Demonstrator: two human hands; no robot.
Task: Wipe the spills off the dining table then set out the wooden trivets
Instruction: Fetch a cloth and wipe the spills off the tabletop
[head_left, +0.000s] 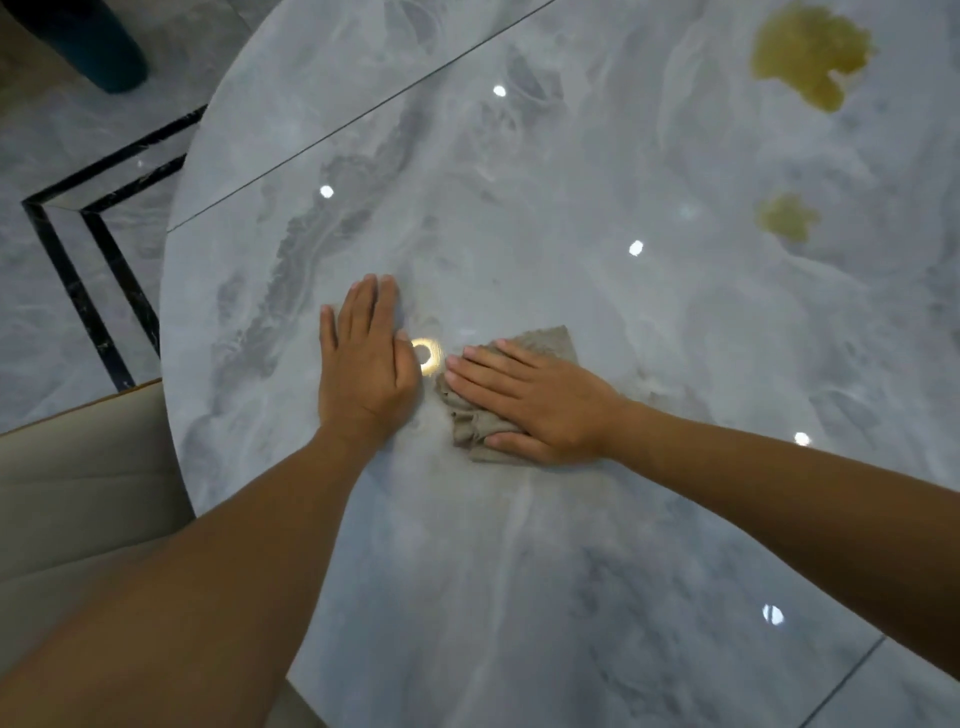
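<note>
My right hand (540, 402) presses flat, fingers straight, on a crumpled beige cloth (545, 344) lying on the glossy grey marble dining table (519, 571). Just left of the cloth, my left hand (366, 364) rests palm down on the bare tabletop, fingers straight. A large yellow-brown spill (810, 52) lies at the far right of the table, with a smaller spill (787, 215) of the same colour below it. A faint brownish smear (665, 389) shows on the surface right of the cloth. No wooden trivets are in view.
A beige cushioned chair (78, 493) stands at the table's left edge. Beyond the edge is grey tiled floor with black border lines (78, 249). A dark teal object (98, 47) stands on the floor at the top left. Ceiling lights reflect on the tabletop.
</note>
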